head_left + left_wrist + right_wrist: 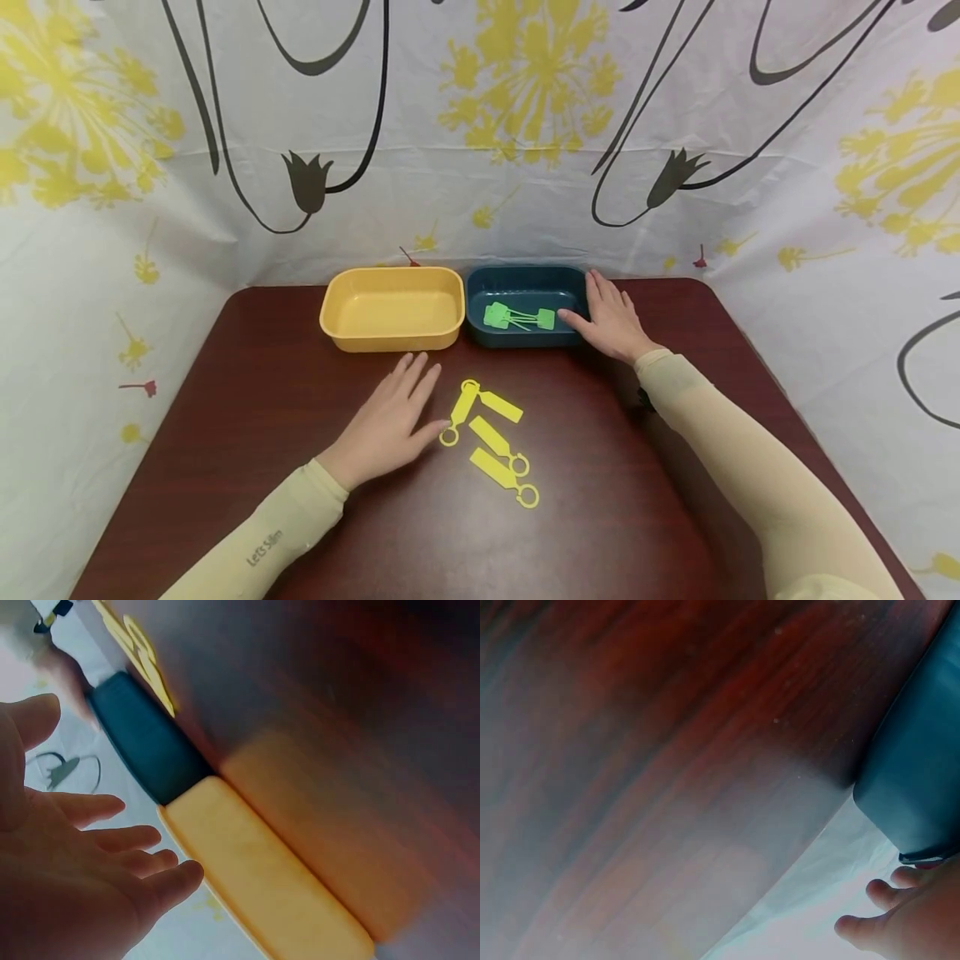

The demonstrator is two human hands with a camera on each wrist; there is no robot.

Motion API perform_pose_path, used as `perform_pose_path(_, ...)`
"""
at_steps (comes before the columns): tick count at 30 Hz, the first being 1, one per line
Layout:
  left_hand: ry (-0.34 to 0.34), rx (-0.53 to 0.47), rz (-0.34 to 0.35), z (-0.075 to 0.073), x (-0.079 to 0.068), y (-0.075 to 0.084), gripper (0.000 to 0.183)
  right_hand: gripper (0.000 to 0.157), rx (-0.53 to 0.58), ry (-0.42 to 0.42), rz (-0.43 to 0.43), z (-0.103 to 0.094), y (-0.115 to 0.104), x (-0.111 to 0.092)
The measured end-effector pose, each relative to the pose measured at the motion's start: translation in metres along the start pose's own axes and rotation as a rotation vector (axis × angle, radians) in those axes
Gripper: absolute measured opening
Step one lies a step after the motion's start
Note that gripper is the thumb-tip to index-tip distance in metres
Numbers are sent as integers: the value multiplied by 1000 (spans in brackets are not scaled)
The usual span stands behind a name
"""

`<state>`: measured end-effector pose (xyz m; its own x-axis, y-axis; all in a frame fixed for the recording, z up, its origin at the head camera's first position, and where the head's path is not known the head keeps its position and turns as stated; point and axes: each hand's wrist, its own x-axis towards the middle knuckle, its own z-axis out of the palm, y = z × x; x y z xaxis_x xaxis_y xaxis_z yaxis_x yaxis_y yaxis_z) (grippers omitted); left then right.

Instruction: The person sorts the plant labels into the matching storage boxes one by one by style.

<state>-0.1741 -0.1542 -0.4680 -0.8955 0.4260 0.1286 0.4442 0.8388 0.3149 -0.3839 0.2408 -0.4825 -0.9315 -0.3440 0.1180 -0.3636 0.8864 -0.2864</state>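
Note:
My left hand (386, 425) is over the table with fingers spread and nothing in its grasp. Its thumb tip is beside the ring of one of several flat yellow ring-ended tags (489, 437), which lie loosely grouped on the table. At the right end of the dark teal bin (525, 337), my right hand (615, 321) rests with fairly straight fingers along the outside and the thumb over the front rim. Inside that bin lie several flat green tags (497, 315), partly overlapping. In the right wrist view, the fingers (885, 896) are beside the bin's end, partly cut off.
A yellow bin (393, 342) with nothing in it stands close against the teal bin's left side. Both are near the back edge of the dark red-brown table (600, 517). A patterned cloth (480, 200) hangs behind and at both sides.

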Motion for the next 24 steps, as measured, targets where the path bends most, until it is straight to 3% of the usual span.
perform_pose_path(8,-86,36,20,14,1,17,86,105,9,-32,15,-2,2,-3)
perform_pose_path(24,-166,97,17,25,1,27,76,105,-42,-98,36,-6,-5,-2)
